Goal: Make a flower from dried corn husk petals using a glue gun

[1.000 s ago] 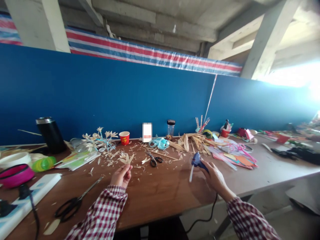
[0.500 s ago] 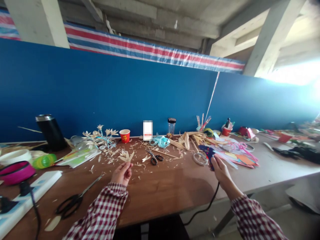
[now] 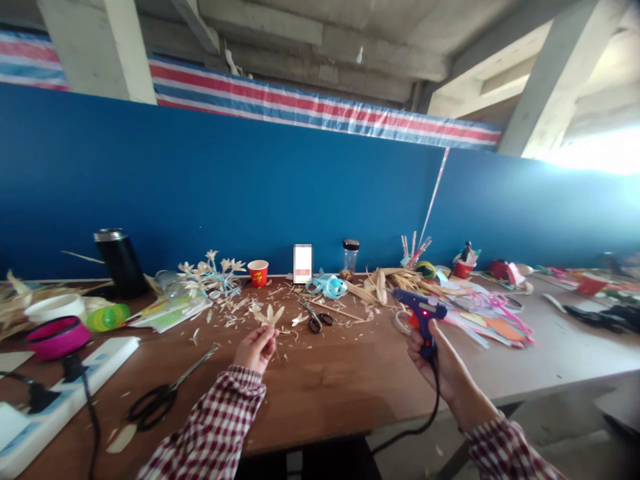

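Observation:
Between the thumb and fingers of my left hand [image 3: 257, 348] is a pale husk flower [image 3: 271, 316], its pointed petals spread upward. My right hand [image 3: 440, 363] is wrapped round the handle of a blue glue gun [image 3: 423, 313]. A red light glows on the gun's side, its nozzle points left, and a black cord [image 3: 425, 427] hangs from the handle. Small black-handled scissors [image 3: 318, 321] lie beyond and between my hands. Larger scissors [image 3: 155, 405] rest on the table left of my left forearm. Husk scraps are scattered around the flower.
A white power strip [image 3: 65, 407] with plugs lies at the left, near a pink tape roll [image 3: 57, 339]. Behind stand a black flask [image 3: 121, 265], finished flowers [image 3: 213, 273], a red paper cup [image 3: 258, 275] and a lidded jar [image 3: 351, 260]. Dried husks [image 3: 395, 280] and coloured paper [image 3: 500, 328] lie right.
The glue gun has been raised and turned so that its side and red light show, nozzle leftward. My left hand keeps its pinch on the flower. The whole view has shifted slightly.

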The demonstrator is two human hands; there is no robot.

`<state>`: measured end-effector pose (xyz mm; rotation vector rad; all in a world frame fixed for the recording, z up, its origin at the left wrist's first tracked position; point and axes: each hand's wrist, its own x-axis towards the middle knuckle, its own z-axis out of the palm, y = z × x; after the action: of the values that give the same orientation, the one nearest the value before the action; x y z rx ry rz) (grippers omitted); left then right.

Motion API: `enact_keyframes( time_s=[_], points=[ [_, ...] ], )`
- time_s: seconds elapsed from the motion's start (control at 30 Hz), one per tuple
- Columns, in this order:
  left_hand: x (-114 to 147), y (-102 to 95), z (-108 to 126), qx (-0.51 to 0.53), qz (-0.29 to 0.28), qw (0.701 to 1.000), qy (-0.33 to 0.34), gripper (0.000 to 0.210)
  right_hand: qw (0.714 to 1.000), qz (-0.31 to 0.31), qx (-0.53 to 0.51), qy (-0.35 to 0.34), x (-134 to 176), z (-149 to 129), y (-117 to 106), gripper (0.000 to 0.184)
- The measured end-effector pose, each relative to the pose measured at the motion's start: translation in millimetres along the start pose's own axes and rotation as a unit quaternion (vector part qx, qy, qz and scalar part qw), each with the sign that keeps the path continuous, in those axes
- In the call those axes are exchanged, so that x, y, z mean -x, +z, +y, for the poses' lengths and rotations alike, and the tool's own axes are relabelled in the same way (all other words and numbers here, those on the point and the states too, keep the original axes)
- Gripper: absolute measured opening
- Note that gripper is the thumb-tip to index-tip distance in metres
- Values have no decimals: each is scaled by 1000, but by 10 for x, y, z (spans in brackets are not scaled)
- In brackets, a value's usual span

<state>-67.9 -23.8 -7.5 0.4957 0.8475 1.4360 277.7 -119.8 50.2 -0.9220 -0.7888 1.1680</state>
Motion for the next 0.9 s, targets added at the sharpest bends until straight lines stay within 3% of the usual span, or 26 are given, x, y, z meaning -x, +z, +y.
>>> enact_keyframes(
  time_s=[0.13,0.27,0.47,0.63,0.9],
  points=[
    [22,13,-23,-26,-33,999,-3,10,993,-90,-46,68,71,199,381,28],
    [27,16,-40,-33,-41,999,0,12,983,-140,-58,109,109,349,725,36],
    [7,3,-34,-23,-27,999,-19,5,984,-164,-2,72,108,324,994,39],
    [25,15,-44,-38,-8,999,21,5,987,-145,75,12,160,263,913,34],
    [58,17,-6,-53,25,998,18,9,981,-105,161,-31,404,157,341,29]
  ],
)
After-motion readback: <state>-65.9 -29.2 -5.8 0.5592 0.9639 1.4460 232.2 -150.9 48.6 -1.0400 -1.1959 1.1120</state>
